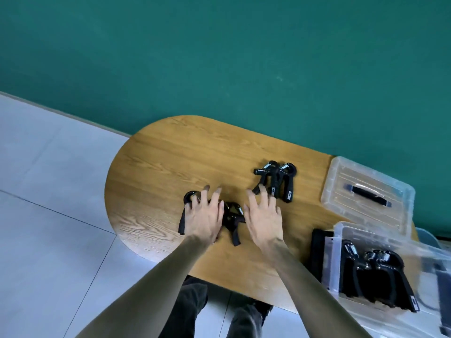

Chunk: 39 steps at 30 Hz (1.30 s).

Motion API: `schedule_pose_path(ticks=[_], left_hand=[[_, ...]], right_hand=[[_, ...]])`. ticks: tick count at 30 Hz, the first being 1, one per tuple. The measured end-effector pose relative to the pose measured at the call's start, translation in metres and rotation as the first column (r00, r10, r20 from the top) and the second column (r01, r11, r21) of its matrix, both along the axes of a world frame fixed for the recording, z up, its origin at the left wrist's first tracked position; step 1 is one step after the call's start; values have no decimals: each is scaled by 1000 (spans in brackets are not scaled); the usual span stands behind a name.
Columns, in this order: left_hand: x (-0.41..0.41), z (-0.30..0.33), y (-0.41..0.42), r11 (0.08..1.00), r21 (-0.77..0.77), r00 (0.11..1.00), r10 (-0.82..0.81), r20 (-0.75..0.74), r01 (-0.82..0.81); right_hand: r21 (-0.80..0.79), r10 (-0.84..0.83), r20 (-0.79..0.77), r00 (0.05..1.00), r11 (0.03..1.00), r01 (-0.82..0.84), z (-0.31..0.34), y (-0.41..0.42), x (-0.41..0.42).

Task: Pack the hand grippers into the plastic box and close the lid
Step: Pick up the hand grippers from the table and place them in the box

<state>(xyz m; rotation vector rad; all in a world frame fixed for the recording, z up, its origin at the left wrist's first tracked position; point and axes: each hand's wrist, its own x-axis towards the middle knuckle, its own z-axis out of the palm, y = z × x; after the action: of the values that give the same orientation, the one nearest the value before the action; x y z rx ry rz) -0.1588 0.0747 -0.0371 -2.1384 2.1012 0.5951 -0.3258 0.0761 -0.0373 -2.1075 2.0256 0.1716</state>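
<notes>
Black hand grippers with steel springs lie on the wooden table [156, 167]. One cluster [233, 219] sits at the left; my left hand [203, 215] rests flat on top of it, fingers spread. A second cluster [278, 180] lies further back, and my right hand [264, 217] hovers just in front of it, fingers apart, its fingertips at the handle ends. The clear plastic box [351, 235] stands at the right front with several grippers [380, 272] inside. Its clear lid [368, 191], with a black handle, lies flat behind the box.
A green wall runs behind the table. Grey tiled floor lies to the left and below. A black flat object [317, 250] sits against the box's left side. My legs and shoes show under the table's near edge.
</notes>
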Motion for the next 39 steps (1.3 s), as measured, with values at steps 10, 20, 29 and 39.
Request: schedule_pose_path(ticks=[10, 20, 29, 39], left_hand=[[50, -102, -7, 984, 167, 998, 60, 30, -64], [34, -168, 3, 985, 1, 973, 170, -159, -172], [35, -167, 2, 976, 9, 962, 216, -168, -217], [41, -165, 0, 978, -63, 968, 185, -170, -198]], right_hand=[[33, -105, -74, 992, 994, 108, -82, -51, 30], [34, -92, -217, 972, 994, 102, -145, -78, -7], [36, -142, -271, 952, 987, 157, -152, -92, -14], [52, -306, -185, 934, 946, 320, -147, -114, -20]])
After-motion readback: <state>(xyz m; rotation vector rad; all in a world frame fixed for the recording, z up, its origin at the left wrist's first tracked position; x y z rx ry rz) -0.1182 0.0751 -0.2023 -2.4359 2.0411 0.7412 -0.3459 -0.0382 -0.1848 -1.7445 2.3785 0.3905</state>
